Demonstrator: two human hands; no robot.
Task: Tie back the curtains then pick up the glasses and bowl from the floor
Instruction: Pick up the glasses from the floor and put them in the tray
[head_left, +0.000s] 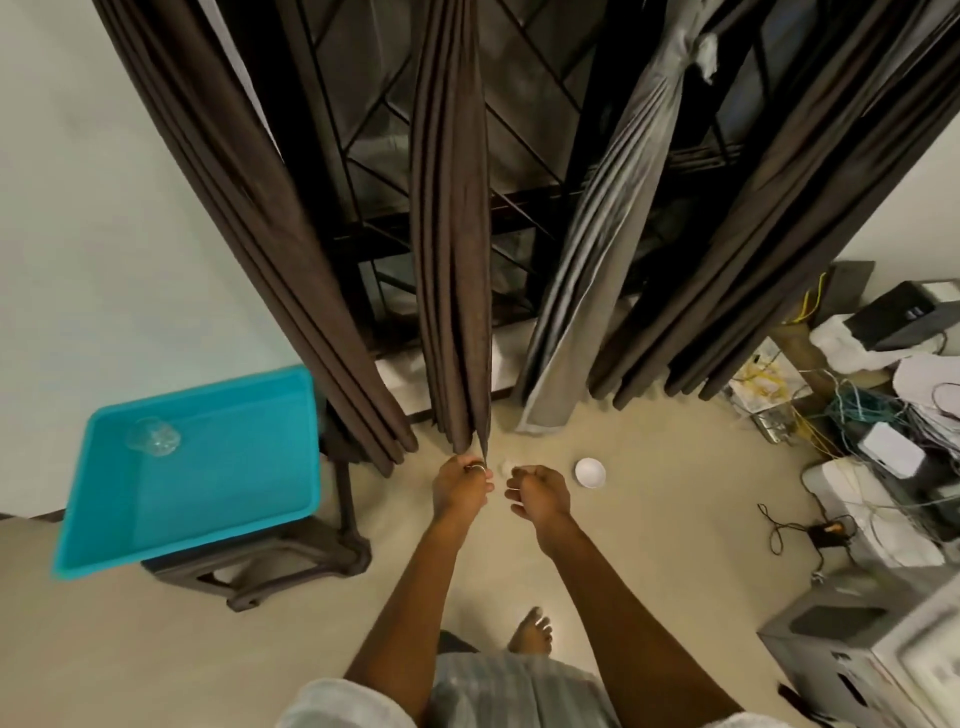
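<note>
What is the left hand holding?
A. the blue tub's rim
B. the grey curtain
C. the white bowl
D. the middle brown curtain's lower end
D: the left hand grips the bottom of the middle brown curtain, while the white bowl lies apart on the floor.

The beige floor carries a white bowl at five o'clock, a dark stool at eight, tangled cables at three, and a bare foot at six.
</note>
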